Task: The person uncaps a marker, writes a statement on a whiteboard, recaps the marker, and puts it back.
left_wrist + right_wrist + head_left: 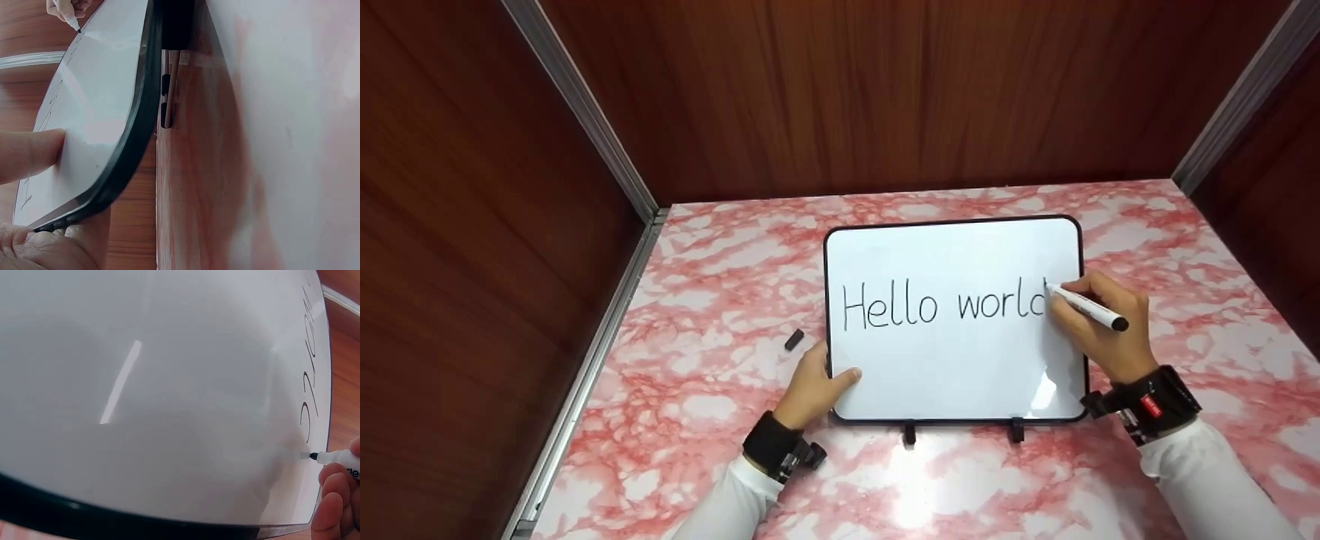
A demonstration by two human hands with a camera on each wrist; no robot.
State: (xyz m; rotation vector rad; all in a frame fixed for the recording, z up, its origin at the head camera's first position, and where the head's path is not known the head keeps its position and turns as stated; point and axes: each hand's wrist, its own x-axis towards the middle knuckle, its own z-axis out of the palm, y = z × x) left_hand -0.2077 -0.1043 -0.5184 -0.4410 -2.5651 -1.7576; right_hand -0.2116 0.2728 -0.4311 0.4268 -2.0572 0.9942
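A black-framed whiteboard (945, 375) stands on the table, with "Hello world" handwritten across it in black. My right hand (1110, 330) pinches a white marker (1084, 306) with a black end, its tip right at the last letter, "d". In the right wrist view the black tip of the marker (337, 458) is close to the board's surface beside the letters. My left hand (814, 386) grips the board's left edge, thumb on the front face and fingers behind. The left wrist view shows that thumb (34, 154) lying on the white surface.
A small black marker cap (794, 340) lies on the red-and-white marbled table (720, 360), left of the board. Two dark stand feet (910, 433) jut out below the board's lower edge. Wood-grained panels (885, 97) with metal edging enclose the back and sides.
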